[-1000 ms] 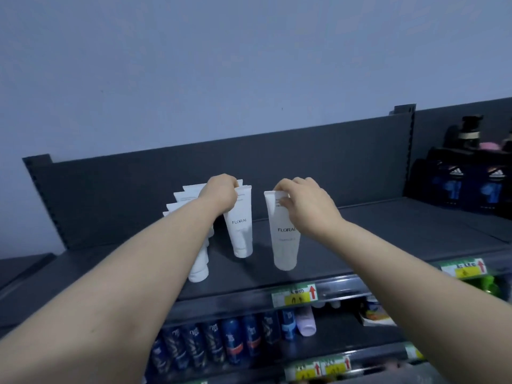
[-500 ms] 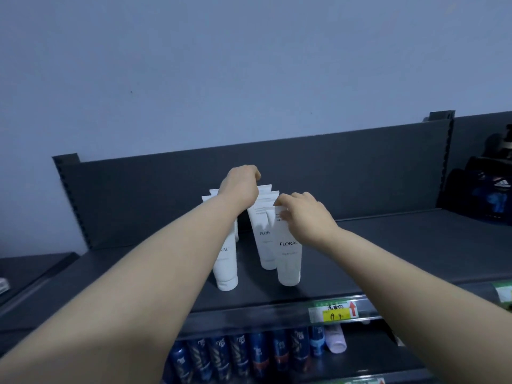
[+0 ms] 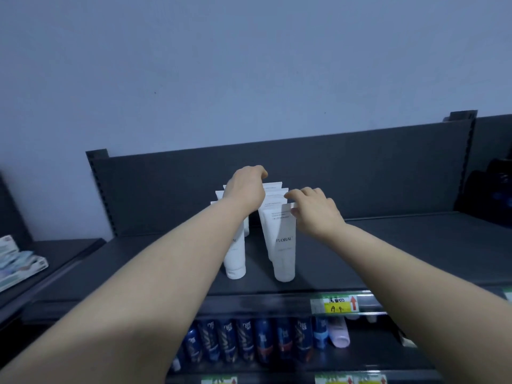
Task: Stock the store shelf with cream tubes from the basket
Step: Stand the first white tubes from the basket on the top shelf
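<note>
White cream tubes marked FLORAL stand cap-down in two rows on the dark top shelf (image 3: 401,245). My right hand (image 3: 315,212) pinches the top edge of the front tube of the right row (image 3: 281,245). My left hand (image 3: 245,187) is curled over the tops of the rear tubes (image 3: 273,194), its fingers hidden behind them; it seems to grip one. The front tube of the left row (image 3: 235,259) stands partly behind my left forearm. No basket is in view.
The shelf's dark back panel (image 3: 360,176) rises right behind the tubes. A yellow price tag (image 3: 336,303) sits on the front rail. Below stand several blue bottles (image 3: 249,342) and a pale pink one (image 3: 339,333). Packets (image 3: 16,261) lie at the left, dark goods (image 3: 496,189) at the right.
My left hand carried its tube right and back, behind the right row. My right hand brought its tube leftwards to the front of that row. The view shifted left.
</note>
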Motion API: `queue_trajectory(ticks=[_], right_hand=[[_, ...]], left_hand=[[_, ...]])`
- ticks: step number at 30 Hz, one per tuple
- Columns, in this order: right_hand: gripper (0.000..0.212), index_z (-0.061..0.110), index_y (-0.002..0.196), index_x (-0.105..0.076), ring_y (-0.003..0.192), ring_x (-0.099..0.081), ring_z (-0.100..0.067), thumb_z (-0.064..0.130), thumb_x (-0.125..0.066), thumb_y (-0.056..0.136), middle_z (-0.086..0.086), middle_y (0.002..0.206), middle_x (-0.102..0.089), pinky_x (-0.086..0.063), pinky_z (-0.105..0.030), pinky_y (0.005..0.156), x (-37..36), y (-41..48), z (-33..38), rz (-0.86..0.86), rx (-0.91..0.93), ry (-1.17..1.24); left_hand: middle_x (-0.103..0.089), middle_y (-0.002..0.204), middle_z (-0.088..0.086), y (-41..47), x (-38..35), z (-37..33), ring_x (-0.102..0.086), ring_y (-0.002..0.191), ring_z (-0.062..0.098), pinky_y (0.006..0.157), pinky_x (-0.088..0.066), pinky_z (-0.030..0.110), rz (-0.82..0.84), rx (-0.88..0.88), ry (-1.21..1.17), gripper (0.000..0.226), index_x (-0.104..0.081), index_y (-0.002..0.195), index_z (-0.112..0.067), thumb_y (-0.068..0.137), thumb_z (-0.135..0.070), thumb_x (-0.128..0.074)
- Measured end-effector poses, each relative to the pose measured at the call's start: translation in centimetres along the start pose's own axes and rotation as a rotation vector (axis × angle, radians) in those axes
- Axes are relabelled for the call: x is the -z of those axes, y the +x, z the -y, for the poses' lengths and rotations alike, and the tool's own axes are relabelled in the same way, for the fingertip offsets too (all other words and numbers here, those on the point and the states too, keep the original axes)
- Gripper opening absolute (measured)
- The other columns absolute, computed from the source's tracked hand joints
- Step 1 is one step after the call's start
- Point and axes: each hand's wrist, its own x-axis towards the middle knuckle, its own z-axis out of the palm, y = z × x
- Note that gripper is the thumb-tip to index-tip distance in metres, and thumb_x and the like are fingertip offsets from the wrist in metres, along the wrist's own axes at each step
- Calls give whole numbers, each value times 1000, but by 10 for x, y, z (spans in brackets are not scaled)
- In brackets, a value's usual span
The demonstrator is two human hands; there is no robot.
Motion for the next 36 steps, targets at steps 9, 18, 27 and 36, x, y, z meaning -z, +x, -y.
queue_trajectory(ticks=[9,18,27,36], right_hand=[[38,21,138,-39,128,-36,-29,24,-40,100,-7,140,-41,-35,-42,98,34,-87,-57,175,41,-82],[42,19,137,-40,128,-37,-30,30,-46,98,-8,139,-41,-35,-44,99,53,-203,-130,257,71,-124],[38,17,132,-45,124,-41,-32,32,-47,97,-11,132,-45,-39,-44,96,7,-299,-223,492,-83,-140],[40,20,136,-45,132,-38,-31,28,-47,97,-9,140,-43,-39,-41,100,-68,-350,-277,782,-227,-83]], left_hand=[[-53,139,-1,-71,2,-49,-53,122,22,79,-43,29,48,96,77,49,-53,134,-25,92,-2,-45],[-53,139,7,-177,-43,-118,-51,126,29,97,-46,36,229,133,117,43,-52,136,-19,93,-19,-56],[-56,136,9,-252,-162,-164,-52,125,29,100,-46,38,572,53,36,43,-54,132,-14,90,-24,-61],[-61,121,16,-279,-281,-169,-58,110,32,90,-51,38,866,22,-52,33,-57,125,-6,95,-19,-57]])
